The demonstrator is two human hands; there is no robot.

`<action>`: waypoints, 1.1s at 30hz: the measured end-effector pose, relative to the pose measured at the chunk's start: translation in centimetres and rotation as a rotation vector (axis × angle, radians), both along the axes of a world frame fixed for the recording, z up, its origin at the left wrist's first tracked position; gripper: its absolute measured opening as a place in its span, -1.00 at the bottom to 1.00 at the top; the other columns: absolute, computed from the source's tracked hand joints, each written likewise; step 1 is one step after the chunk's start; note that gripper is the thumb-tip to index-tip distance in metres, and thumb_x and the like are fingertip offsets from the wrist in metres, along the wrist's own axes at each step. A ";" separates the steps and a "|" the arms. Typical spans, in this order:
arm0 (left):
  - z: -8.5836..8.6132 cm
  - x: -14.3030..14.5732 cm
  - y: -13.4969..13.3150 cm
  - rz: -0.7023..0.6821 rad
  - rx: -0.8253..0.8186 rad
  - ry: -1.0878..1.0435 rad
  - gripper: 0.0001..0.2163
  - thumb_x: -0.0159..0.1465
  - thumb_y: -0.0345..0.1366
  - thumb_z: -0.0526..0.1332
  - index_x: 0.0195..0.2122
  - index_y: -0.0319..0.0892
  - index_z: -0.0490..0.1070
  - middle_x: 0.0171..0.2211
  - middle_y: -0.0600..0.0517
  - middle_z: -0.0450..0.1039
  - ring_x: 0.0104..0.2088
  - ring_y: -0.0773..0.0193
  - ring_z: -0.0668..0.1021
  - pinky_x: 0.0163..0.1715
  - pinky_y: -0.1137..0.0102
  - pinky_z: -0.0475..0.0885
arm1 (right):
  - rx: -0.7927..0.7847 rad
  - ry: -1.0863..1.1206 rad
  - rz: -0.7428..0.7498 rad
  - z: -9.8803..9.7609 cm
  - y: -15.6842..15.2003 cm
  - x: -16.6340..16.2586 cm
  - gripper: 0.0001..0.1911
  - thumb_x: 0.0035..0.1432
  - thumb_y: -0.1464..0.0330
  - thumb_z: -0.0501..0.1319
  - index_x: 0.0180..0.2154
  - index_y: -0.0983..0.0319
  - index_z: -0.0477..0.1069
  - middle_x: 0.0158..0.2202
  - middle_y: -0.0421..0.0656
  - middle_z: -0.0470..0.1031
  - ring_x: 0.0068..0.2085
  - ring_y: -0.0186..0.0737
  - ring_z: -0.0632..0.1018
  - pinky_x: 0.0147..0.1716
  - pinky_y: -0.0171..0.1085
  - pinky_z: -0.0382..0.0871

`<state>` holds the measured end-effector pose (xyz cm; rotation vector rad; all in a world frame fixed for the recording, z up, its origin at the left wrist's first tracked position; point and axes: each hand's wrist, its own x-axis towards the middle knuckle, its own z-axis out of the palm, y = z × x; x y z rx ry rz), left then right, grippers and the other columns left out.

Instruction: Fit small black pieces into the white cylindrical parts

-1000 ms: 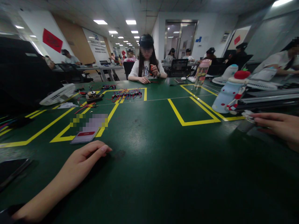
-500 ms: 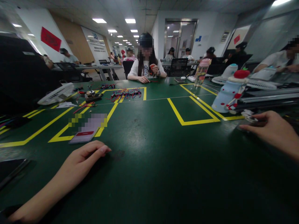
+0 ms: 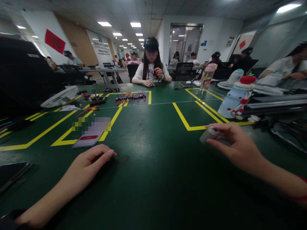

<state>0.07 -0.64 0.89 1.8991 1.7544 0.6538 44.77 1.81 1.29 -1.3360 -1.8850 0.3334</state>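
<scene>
My right hand (image 3: 237,147) is above the right half of the green table (image 3: 153,179). Its thumb and fingers pinch a small greyish, rounded see-through object (image 3: 208,134), blurred, whose exact kind I cannot make out. On the left, my left hand (image 3: 93,161) rests on the tabletop with its fingers curled and the thumb against them; nothing shows in it. Just beyond that hand lies a phone (image 3: 90,137) with a partly blurred screen.
A blue bottle with a red lid (image 3: 233,99) stands at the right, near black cables (image 3: 287,134) and a crumpled white scrap (image 3: 253,118). Bundled coloured wires (image 3: 130,98) lie farther back. Across the table sits a person (image 3: 152,68). A dark device (image 3: 13,174) lies at left.
My right hand has moved left from beside the blue bottle, carrying the small greyish object; the white scrap stays behind on the table. My left hand keeps its place.
</scene>
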 end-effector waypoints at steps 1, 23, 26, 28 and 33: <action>0.1 0.1 -0.1 -0.006 0.000 0.004 -0.67 0.27 0.02 0.12 -0.28 -0.10 0.54 -0.32 0.01 0.55 -0.24 0.10 0.55 -0.19 0.32 0.39 | -0.017 0.006 0.128 -0.1 -0.4 -2.2 -0.56 0.12 0.22 0.28 0.01 0.16 0.26 0.03 -0.08 0.39 -0.03 -0.23 0.50 -0.04 -0.23 0.46; 3.2 13.2 0.4 -0.422 0.124 -0.270 -0.85 0.29 -0.26 0.23 -0.19 -0.01 0.60 -0.18 0.03 0.54 -0.15 0.20 0.54 -0.09 0.33 0.39 | -0.328 0.173 0.480 -2.7 -1.7 -10.5 -0.45 0.10 0.37 0.28 0.07 0.13 0.09 -0.05 -0.19 0.38 -0.06 -0.39 0.47 -0.04 -0.29 0.42; 3.5 14.4 0.9 -0.427 0.125 -0.306 -0.90 0.25 -0.32 0.27 -0.31 -0.07 0.62 -0.25 0.03 0.54 -0.20 0.23 0.55 -0.15 0.35 0.40 | -0.309 0.178 0.489 -2.7 -1.7 -10.5 -0.47 0.09 0.38 0.28 0.05 0.14 0.11 -0.07 -0.21 0.39 -0.08 -0.41 0.47 -0.07 -0.31 0.42; 3.6 14.1 1.0 -0.388 0.145 -0.350 -0.90 0.26 -0.32 0.27 -0.35 -0.09 0.60 -0.29 0.04 0.54 -0.23 0.24 0.55 -0.18 0.35 0.40 | -0.310 0.162 0.485 -2.5 -1.8 -10.5 -0.48 0.09 0.38 0.27 0.05 0.13 0.12 -0.08 -0.22 0.39 -0.10 -0.42 0.47 -0.08 -0.32 0.42; 2.3 12.4 1.0 -0.291 0.129 -0.331 -0.92 0.22 -0.28 0.31 -0.32 -0.03 0.62 -0.28 0.04 0.53 -0.23 0.20 0.54 -0.17 0.29 0.39 | -0.274 0.111 0.404 -2.2 -1.9 -10.6 -0.53 0.06 0.43 0.23 0.01 0.14 0.15 -0.14 -0.24 0.39 -0.18 -0.44 0.45 -0.18 -0.35 0.39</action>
